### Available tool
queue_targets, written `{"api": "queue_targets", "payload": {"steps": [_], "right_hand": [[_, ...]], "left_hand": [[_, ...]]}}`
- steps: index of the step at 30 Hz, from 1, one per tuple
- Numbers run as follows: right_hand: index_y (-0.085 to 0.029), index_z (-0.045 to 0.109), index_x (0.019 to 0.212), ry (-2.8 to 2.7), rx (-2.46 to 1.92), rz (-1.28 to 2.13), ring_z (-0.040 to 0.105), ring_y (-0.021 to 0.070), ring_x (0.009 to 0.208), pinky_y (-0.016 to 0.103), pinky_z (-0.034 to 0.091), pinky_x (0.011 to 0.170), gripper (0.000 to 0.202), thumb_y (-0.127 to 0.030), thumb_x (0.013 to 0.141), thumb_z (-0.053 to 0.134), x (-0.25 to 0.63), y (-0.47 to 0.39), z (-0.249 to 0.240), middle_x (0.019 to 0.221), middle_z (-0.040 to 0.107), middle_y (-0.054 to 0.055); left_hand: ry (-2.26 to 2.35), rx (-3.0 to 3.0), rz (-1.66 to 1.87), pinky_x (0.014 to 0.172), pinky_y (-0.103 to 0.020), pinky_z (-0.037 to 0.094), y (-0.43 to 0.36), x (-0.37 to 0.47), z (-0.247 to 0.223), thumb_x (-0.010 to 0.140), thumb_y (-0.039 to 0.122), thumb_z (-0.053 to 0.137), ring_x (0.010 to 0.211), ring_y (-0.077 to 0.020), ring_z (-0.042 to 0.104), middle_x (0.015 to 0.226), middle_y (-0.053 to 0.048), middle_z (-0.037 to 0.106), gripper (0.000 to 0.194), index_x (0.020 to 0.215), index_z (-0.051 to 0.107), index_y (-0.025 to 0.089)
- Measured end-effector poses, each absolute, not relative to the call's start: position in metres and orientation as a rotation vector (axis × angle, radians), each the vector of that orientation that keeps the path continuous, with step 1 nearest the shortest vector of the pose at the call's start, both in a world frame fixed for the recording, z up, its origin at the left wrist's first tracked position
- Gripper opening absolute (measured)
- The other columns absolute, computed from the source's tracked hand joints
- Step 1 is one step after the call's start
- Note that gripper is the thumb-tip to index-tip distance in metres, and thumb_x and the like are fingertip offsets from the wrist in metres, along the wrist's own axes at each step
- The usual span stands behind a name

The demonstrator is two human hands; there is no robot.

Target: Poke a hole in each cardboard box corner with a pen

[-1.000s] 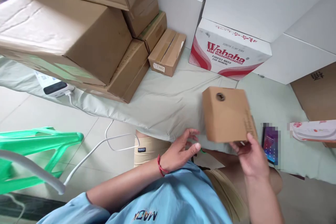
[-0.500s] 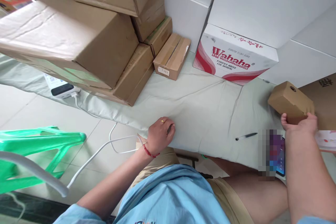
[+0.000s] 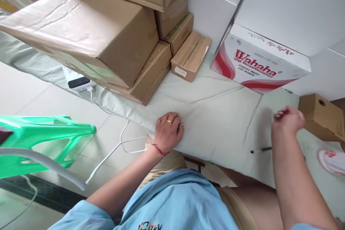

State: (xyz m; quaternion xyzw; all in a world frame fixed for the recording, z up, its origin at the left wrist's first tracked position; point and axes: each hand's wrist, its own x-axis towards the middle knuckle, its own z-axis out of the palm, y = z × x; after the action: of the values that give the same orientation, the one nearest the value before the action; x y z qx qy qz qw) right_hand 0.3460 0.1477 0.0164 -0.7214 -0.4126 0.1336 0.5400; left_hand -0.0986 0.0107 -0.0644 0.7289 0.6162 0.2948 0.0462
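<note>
My left hand (image 3: 168,131) rests on the cloth near the table's front edge, fingers bent and pressed together. A small dark spot shows between its thumb and forefinger; I cannot make out what it is. Over the right part of the table, my right hand (image 3: 289,119) is in the air with its fingers curled in, slightly blurred, and no object shows in it. Just right of it stands a small brown cardboard box (image 3: 320,115) with a round dark hole, apart from the hand. A pen (image 3: 261,150) lies left of my right forearm, its end covered by the arm.
Stacked cartons (image 3: 126,39) and a narrow taped box (image 3: 191,55) stand at the left. A white and red Wahaha carton (image 3: 258,63) is against the wall. A power strip (image 3: 78,81) with a white cable sits by the edge. A green stool (image 3: 54,133) stands on the floor.
My right hand has let go of the small brown box and moved left off it. The box now stands on the table. The view has turned a little; the phone is no longer visible.
</note>
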Motion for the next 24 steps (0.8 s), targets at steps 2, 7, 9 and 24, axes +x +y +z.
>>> {"api": "queue_targets", "payload": {"steps": [2, 7, 9, 24], "right_hand": [[-0.022, 0.056, 0.097, -1.057, -1.718, 0.383, 0.047, 0.0132, 0.060, 0.033, 0.044, 0.057, 0.018, -0.035, 0.085, 0.052, 0.287, 0.162, 0.003, 0.072, 0.051, -0.002], [-0.014, 0.070, 0.123, -1.664, -1.570, 0.399, 0.065, 0.0299, 0.110, 0.049, 0.059, 0.092, 0.041, -0.029, 0.084, 0.069, 0.132, 0.195, 0.011, 0.119, 0.073, 0.015], [-0.013, 0.069, 0.135, -2.094, -1.425, 0.210, 0.055, 0.0381, 0.135, 0.060, 0.049, 0.113, 0.044, -0.027, 0.094, 0.062, 0.077, 0.208, 0.025, 0.141, 0.068, 0.022], [-0.008, 0.047, 0.162, -2.254, -1.730, -0.039, 0.029, 0.0492, 0.160, 0.076, 0.025, 0.125, 0.079, -0.049, 0.100, 0.071, 0.005, 0.232, 0.034, 0.168, 0.039, 0.032]], "left_hand": [[1.903, 2.249, 0.871, 0.100, -0.048, 0.046, 0.011, -0.095, -0.065, 0.102, 0.025, 0.059, 0.123, -0.0346, 0.066, 0.123, -0.017, 0.077, 0.018, 0.109, 0.074, 0.019], [1.929, 2.308, 0.828, 0.100, -0.045, 0.047, 0.011, -0.093, -0.065, 0.100, 0.025, 0.061, 0.122, -0.0331, 0.066, 0.122, -0.016, 0.076, 0.017, 0.108, 0.074, 0.017], [1.940, 2.325, 0.815, 0.100, -0.045, 0.047, 0.010, -0.093, -0.065, 0.099, 0.024, 0.062, 0.122, -0.0327, 0.066, 0.122, -0.016, 0.076, 0.017, 0.109, 0.073, 0.017], [1.928, 2.352, 0.813, 0.100, -0.045, 0.047, 0.009, -0.092, -0.064, 0.097, 0.025, 0.066, 0.122, -0.0331, 0.065, 0.122, -0.016, 0.074, 0.017, 0.109, 0.073, 0.016]]}}
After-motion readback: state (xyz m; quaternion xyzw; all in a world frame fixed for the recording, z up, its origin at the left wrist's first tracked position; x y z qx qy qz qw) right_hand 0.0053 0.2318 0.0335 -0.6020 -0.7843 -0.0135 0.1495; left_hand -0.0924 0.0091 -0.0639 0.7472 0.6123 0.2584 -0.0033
